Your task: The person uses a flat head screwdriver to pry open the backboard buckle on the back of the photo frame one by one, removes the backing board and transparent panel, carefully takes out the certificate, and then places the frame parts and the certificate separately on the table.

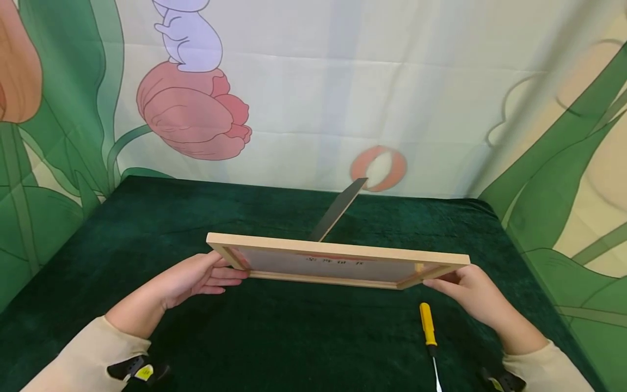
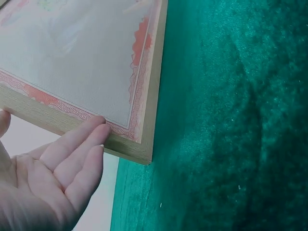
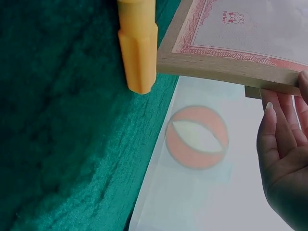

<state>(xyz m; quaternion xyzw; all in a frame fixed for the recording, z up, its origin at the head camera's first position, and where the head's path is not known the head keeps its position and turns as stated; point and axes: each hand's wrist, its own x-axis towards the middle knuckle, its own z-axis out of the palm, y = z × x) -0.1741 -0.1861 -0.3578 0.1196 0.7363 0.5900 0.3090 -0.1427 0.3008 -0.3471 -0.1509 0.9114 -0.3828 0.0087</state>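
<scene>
Both hands hold a light wooden picture frame [image 1: 338, 246] up over the table, tilted so that its near face is strongly foreshortened in the head view. Inside it is a certificate with a red patterned border [image 2: 72, 67]. A dark stand leg [image 1: 339, 211] juts out from behind the frame. My left hand [image 1: 210, 276] grips the left side, fingers extended along the wood. At the opposite side, my right hand [image 1: 472, 288] pinches the frame, its thumb visible along the near edge. The parts of the fingers behind the frame are hidden.
A yellow-handled screwdriver [image 1: 428, 325] lies on the dark green cloth [image 1: 294, 337], left of the right forearm. Behind the table hangs a printed curtain [image 1: 303, 109] with flowers and leaves.
</scene>
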